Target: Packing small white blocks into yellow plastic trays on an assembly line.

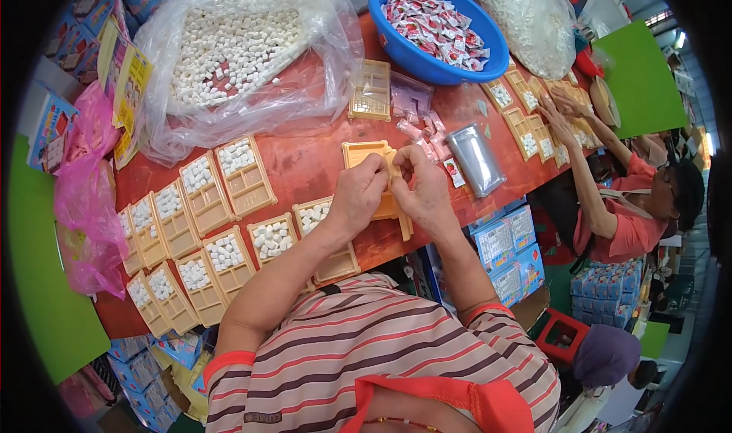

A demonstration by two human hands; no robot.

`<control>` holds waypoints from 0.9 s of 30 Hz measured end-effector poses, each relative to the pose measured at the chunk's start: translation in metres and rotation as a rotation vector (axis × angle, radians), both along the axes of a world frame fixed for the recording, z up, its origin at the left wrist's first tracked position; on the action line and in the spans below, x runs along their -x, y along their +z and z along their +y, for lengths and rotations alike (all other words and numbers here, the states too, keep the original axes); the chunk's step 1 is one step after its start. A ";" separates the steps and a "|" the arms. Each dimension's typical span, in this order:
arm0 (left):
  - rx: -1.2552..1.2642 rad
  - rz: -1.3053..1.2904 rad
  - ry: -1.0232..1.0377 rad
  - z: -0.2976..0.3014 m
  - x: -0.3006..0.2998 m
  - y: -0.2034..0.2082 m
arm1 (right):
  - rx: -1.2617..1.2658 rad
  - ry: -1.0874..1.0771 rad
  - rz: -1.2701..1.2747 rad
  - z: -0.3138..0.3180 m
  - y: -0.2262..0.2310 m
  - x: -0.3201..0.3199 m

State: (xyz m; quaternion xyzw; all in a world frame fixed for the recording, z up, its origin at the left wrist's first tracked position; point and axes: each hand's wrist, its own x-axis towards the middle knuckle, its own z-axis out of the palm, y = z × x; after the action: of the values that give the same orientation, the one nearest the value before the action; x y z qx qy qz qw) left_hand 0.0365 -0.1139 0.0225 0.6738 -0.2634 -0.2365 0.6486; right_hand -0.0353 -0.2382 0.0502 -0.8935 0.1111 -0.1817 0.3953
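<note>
Red table (301,166) right in front of me, surface glossy, scuffed, edges bent by lens. Bright green panel (46,280) along my left, second green panel (644,78) upper right past the table; can't tell if boards or tabletops. Red stool (570,359) low on my right, near stacked blue cartons (606,288). White ceiling light (680,40) far right, ribbed greyish wall or roof beside it. Outer rim black.

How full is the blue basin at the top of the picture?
Well filled: small white-and-red packets lie spread across the blue basin, hiding its bottom, so only its rim and wall show blue.
</note>
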 end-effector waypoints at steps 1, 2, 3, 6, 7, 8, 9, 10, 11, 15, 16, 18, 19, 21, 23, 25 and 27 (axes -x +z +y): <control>0.003 -0.005 0.000 -0.001 0.000 0.000 | 0.000 0.000 0.001 0.000 0.001 0.001; 0.006 -0.010 -0.001 -0.002 0.001 -0.001 | 0.008 -0.008 0.003 -0.001 0.001 0.001; 0.007 -0.009 0.000 -0.003 0.001 -0.002 | 0.016 -0.016 0.004 -0.001 0.002 0.002; 0.015 -0.032 0.009 -0.004 0.000 -0.005 | -0.025 -0.051 0.034 -0.007 0.003 0.006; 0.008 -0.012 0.020 -0.003 -0.002 -0.006 | -0.025 -0.051 0.034 -0.009 0.004 0.008; 0.001 0.008 0.031 -0.002 -0.003 -0.008 | -0.048 -0.062 0.012 -0.012 0.007 0.010; 0.001 0.009 0.031 -0.001 -0.006 -0.011 | -0.072 -0.073 -0.010 -0.015 0.009 0.012; -0.014 0.014 0.039 0.001 -0.009 -0.016 | -0.079 -0.086 -0.018 -0.020 0.008 0.015; -0.029 0.020 0.047 0.004 -0.012 -0.019 | -0.079 -0.086 -0.018 -0.024 0.010 0.017; -0.110 -0.138 0.030 0.012 -0.019 -0.021 | -0.037 -0.159 -0.059 -0.034 0.014 0.024; -0.283 -0.279 0.046 0.013 -0.019 -0.019 | -0.072 -0.139 -0.076 -0.032 0.016 0.024; -0.453 -0.420 0.060 0.013 -0.016 -0.011 | -0.106 -0.122 -0.094 -0.027 0.021 0.025; -0.383 -0.449 0.135 0.014 -0.012 -0.002 | -0.179 -0.065 -0.081 -0.023 0.023 0.024; -0.314 -0.477 0.212 0.015 -0.005 0.016 | -0.252 -0.005 -0.068 -0.016 0.020 0.021; -0.073 -0.300 0.027 0.016 0.002 0.029 | -0.460 0.092 -0.098 -0.010 0.014 0.019; -0.039 -0.142 -0.035 0.015 0.006 0.033 | -0.508 0.117 -0.069 -0.006 0.015 0.016; -0.002 0.017 -0.100 0.017 0.008 0.033 | -0.527 0.065 -0.121 -0.002 0.015 0.014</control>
State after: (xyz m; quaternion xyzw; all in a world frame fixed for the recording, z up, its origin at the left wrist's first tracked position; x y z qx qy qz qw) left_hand 0.0287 -0.0972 0.0556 0.6586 -0.2909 -0.2745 0.6374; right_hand -0.0490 -0.2404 0.0652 -0.7505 0.1017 -0.1869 0.6257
